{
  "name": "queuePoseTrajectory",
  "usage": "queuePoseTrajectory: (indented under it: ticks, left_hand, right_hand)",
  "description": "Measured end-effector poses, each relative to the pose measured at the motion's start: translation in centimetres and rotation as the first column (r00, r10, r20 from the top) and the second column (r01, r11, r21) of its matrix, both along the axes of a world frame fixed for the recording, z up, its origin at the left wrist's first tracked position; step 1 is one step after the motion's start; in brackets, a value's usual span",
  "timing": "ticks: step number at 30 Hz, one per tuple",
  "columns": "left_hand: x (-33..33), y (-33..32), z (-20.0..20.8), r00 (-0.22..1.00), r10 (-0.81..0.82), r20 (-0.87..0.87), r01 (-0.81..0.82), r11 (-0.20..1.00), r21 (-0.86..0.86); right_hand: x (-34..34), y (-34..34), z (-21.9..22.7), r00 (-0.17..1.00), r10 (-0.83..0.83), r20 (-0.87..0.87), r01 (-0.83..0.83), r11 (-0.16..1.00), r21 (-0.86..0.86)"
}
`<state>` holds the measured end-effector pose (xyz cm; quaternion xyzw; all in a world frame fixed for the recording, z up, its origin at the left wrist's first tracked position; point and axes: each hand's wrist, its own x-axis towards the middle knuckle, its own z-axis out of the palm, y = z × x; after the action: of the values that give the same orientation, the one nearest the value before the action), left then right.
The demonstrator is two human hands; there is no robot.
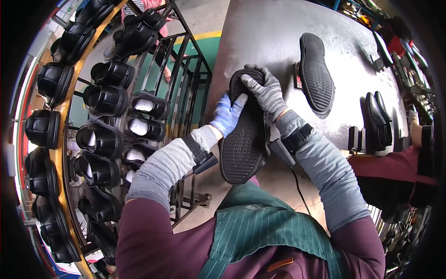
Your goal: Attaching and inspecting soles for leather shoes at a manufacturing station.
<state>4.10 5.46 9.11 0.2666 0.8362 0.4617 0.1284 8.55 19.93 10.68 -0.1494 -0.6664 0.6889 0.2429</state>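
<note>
A black shoe (244,151) is held in front of me at the table's near left edge, its ridged, dotted sole turned up. On its left side my left hand (226,115), in a blue glove, grips the edge with the thumb lying on the sole. My right hand (268,93), in a grey knit glove, is closed over the far end, its fingers curled across the rim. Most of the upper is hidden beneath the sole. Farther right, another black shoe (317,72) rests sole up on the grey metal table (260,32).
A rack (65,125) with several black shoes stands on the left, beside a black metal frame (190,69). Dark shoes (378,121) lie at the table's right side, near another person's maroon sleeve (390,167). A black cable (301,190) hangs below my right wrist.
</note>
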Motion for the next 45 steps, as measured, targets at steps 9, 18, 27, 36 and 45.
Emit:
queuePoseTrajectory:
  ticks: [9, 18, 27, 36, 45]
  left_hand:
    - [-0.8, -0.3, -2.2, 0.990, 0.018, 0.143, -0.056, 0.962, 0.266]
    - [0.3, -0.1, -1.1, 0.986, 0.091, 0.140, -0.112, 0.982, 0.154]
    - [0.2, -0.5, -0.9, 0.975, 0.014, 0.221, -0.060, 0.977, 0.203]
    - [1.4, -1.4, -1.0, 0.971, -0.009, 0.240, -0.056, 0.963, 0.265]
    - [0.1, -4.3, -1.5, 0.978, 0.189, -0.084, -0.135, 0.891, 0.433]
  right_hand:
    - [1.1, -1.4, -0.7, 0.991, 0.034, -0.126, -0.036, 0.999, -0.009]
    - [3.9, -3.4, -2.6, 0.924, -0.353, 0.148, 0.281, 0.888, 0.363]
    - [4.0, -3.4, -2.0, 0.957, -0.277, 0.089, 0.240, 0.923, 0.301]
    - [5.5, -4.6, -1.4, 0.971, -0.238, 0.026, 0.224, 0.941, 0.255]
    - [9.5, -3.8, -5.2, 0.955, -0.292, 0.049, 0.258, 0.902, 0.347]
